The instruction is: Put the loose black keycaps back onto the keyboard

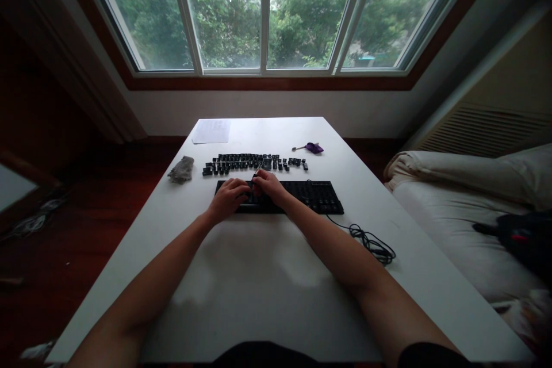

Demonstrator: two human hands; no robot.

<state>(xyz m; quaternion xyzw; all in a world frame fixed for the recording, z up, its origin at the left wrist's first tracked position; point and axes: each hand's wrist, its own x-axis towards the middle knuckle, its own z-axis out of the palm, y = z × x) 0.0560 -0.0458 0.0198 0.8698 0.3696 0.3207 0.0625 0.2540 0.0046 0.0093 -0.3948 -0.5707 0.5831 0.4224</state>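
A black keyboard (317, 196) lies across the middle of the white table. My left hand (230, 195) rests over its left part, fingers bent but apart, palm down, with nothing visible in it. Just beside it, my right hand (268, 185) is closed in a pinch at the keyboard's upper edge. A small black piece that looks like a keycap (254, 176) shows at its fingertips, partly hidden by them. Behind the keyboard, several loose black keycaps (241, 158) are laid out in rows. The keyboard's black cable (373, 244) lies coiled on the right.
A crumpled grey cloth (181, 170) lies left of the keycaps. Further back are a sheet of paper (212, 131) and a small brush (298, 149) beside a purple item (314, 148). The white table (259, 276) faces a window; a pale sofa (448, 207) stands to the right.
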